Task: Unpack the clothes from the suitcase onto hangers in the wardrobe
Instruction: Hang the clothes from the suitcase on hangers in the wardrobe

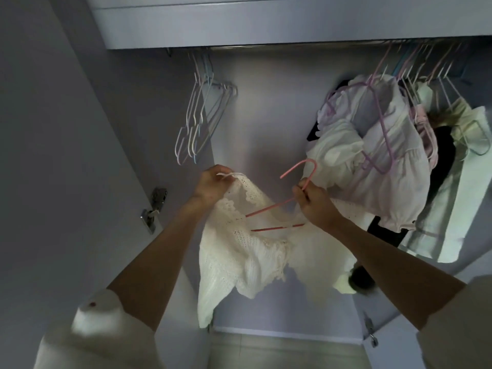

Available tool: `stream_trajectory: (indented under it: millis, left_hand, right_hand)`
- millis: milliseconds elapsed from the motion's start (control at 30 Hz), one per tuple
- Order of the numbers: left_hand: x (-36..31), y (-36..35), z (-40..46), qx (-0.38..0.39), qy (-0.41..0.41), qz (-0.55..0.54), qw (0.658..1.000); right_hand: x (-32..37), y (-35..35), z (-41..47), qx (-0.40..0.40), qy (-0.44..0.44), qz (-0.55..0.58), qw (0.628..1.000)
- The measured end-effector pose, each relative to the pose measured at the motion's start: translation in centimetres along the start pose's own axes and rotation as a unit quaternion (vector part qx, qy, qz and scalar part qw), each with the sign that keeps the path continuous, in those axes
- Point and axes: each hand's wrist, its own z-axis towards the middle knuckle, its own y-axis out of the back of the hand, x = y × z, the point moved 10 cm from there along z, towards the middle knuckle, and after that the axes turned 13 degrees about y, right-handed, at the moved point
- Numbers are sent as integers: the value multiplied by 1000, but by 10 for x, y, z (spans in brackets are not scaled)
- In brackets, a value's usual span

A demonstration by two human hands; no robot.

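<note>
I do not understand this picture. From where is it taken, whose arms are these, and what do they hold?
There is one picture, from a camera worn on a person's head, looking forward and down into an open wardrobe. The two bare arms are that person's own; no machine is here. The left hand pinches the strap of a cream lace garment. The right hand has its grip on a pink hanger, partly inside the garment. Empty hangers hang from the rail at the left; clothes already hung are at the right.
</note>
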Motion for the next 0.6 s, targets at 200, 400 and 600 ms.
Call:
stream_trajectory:
  millis: [200,400,600]
  left_hand:
    - [-24,9,-4,1,-39,69,997]
    - [-28,19,-6,-25,-31,108,993]
    - [-31,-7,-26,66,35,55,996]
  right_hand:
    - [11,-11,6,35,14,-24,999]
    - [8,-4,10,-4,-18,-46,999]
    - [17,-26,16,35,-8,-76,996]
